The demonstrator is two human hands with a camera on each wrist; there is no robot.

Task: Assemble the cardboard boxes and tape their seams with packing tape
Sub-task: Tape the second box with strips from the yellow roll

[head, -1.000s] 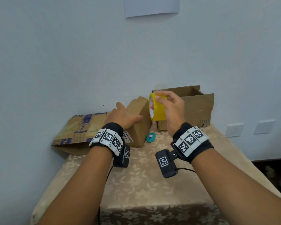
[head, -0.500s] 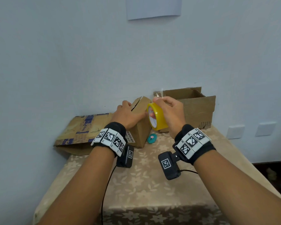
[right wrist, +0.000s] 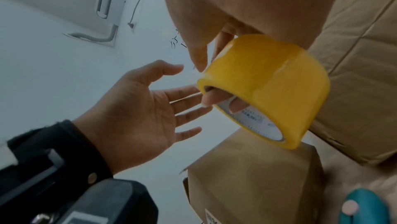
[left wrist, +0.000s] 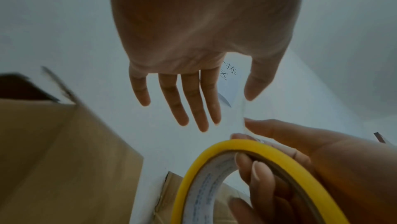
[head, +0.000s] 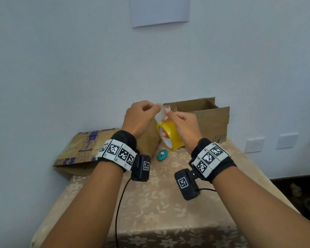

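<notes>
My right hand [head: 175, 122] grips the yellow packing tape roll [head: 171, 138], fingers through its core [right wrist: 217, 98] and thumb on the outside. A short clear strip of tape [head: 161, 113] rises from the roll. My left hand [head: 155, 108] is raised beside that strip; the left wrist view shows its fingers [left wrist: 193, 105] straight and spread, with the thumb next to the strip. Below the hands stands a small closed cardboard box [head: 149, 140], seen under the roll [right wrist: 253, 185] in the right wrist view. An open-topped box [head: 211, 120] stands behind on the right.
A flattened cardboard box [head: 84, 149] leans at the table's back left against the wall. A teal cutter [head: 162, 155] lies beside the small box. The table [head: 159, 208] has a floral cloth; its right edge drops to a dark floor.
My left hand has lifted off the small box and come up to the tape's free end. The roll has dropped lower in my right hand, and a strip now stands out from it.
</notes>
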